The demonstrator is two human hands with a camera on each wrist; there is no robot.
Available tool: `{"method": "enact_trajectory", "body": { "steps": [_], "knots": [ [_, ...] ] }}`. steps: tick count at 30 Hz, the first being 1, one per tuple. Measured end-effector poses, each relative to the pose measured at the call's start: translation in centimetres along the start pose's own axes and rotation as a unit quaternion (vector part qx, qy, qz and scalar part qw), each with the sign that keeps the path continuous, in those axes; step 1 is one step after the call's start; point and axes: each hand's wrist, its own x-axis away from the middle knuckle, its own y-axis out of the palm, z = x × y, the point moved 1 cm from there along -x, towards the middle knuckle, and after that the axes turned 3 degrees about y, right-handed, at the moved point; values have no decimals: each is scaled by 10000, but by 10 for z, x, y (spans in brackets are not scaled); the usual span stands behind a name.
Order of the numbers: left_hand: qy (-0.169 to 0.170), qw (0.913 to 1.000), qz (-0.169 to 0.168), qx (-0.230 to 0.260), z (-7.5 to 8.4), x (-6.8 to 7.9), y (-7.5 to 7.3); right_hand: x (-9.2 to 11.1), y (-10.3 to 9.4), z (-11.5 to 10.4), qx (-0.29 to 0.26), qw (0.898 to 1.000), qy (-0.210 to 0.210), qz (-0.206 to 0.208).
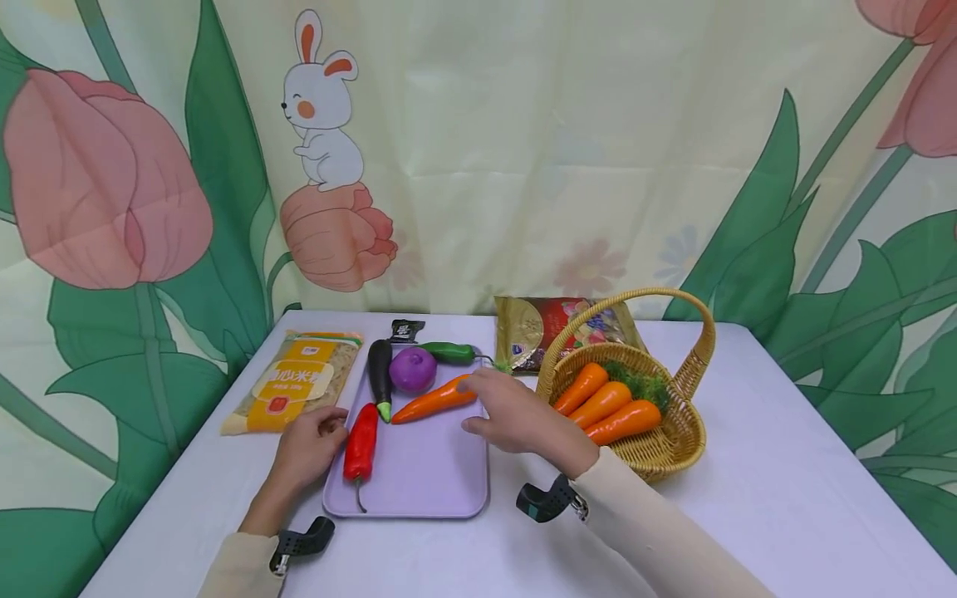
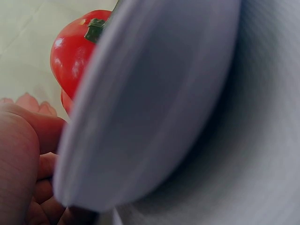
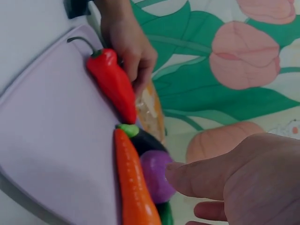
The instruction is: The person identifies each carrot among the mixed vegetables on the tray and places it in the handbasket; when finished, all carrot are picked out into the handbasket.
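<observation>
My left hand [image 1: 310, 446] is at the left edge of the lilac tray [image 1: 429, 490], fingers loosely curled, beside a red chili pepper [image 1: 361, 444]. In the left wrist view the tray's rim [image 2: 101, 89] partly hides the pepper [image 2: 72, 54] and the fingers. My right hand [image 1: 516, 411] hovers over the tray's right side at the thick end of a carrot [image 1: 434, 401]. Its thumb stands apart from the fingers, and the right wrist view shows nothing held. On the tray's far part lie an eggplant [image 1: 380, 374], a purple onion [image 1: 413, 370] and a green chili pepper [image 1: 449, 353].
Right of the tray, a wicker basket [image 1: 691, 432] with a tall handle holds three carrots [image 1: 601, 404]. Behind it lies a gold and red food bag [image 1: 538, 328]. A yellow-labelled bag [image 1: 299, 382] lies left of the tray, a small black packet [image 1: 407, 330] behind it.
</observation>
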Motion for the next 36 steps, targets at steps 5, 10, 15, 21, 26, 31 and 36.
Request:
{"method": "enact_trajectory", "body": {
  "steps": [5,10,15,21,26,31,36],
  "knots": [
    [11,10000,-8,45,-1,0,0,-15,15,6,119,9998,119,-65],
    [40,10000,-11,84,-2,0,1,-26,23,10,378,9992,-39,135],
    [25,10000,-19,67,-2,0,2,-38,31,11,822,9961,-164,267],
    [10,10000,10,5,-2,-1,2,-50,43,15,1565,9855,-364,539],
    [48,10000,29,-26,-3,-1,1,-56,49,16,1595,9842,-122,764],
    [120,9999,53,-21,-3,0,1,-63,53,19,1751,9807,-90,867],
    [86,10000,47,-14,-2,0,1,-67,55,21,1788,9797,-62,899]
  ]
}}
